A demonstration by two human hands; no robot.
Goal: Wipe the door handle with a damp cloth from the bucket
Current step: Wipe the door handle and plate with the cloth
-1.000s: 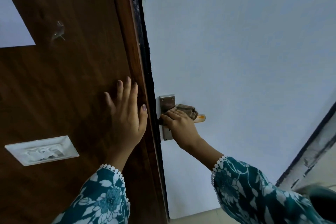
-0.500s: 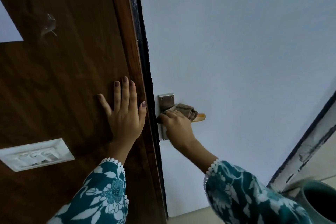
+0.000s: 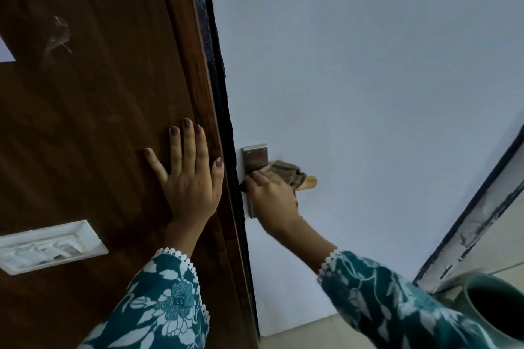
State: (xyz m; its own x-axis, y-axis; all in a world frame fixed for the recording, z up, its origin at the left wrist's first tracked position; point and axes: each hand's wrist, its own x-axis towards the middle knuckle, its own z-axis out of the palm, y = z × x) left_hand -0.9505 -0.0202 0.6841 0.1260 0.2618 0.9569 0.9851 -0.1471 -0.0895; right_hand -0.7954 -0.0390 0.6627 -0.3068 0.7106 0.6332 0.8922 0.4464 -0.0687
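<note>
A brown wooden door [image 3: 93,127] stands edge-on to me at the left. A steel handle plate [image 3: 254,158] is fixed to its far face, and the amber tip of the door handle [image 3: 309,181] pokes out beyond a crumpled brown cloth [image 3: 287,172]. My right hand [image 3: 272,201] is closed on the cloth and presses it over the handle. My left hand [image 3: 189,178] lies flat on the near face of the door with fingers spread. The teal bucket [image 3: 476,300] shows at the bottom right, its inside dark.
A white switch plate [image 3: 45,246] is mounted low on the door's left. A pale blue wall [image 3: 368,65] fills the space behind the handle. A dark-edged frame [image 3: 467,224] runs diagonally at the right, with beige floor tiles [image 3: 297,331] below.
The view has shifted right and down, bringing more of the bucket into sight. My right hand stays on the handle with the cloth, shifting only slightly. My left hand stays on the door.
</note>
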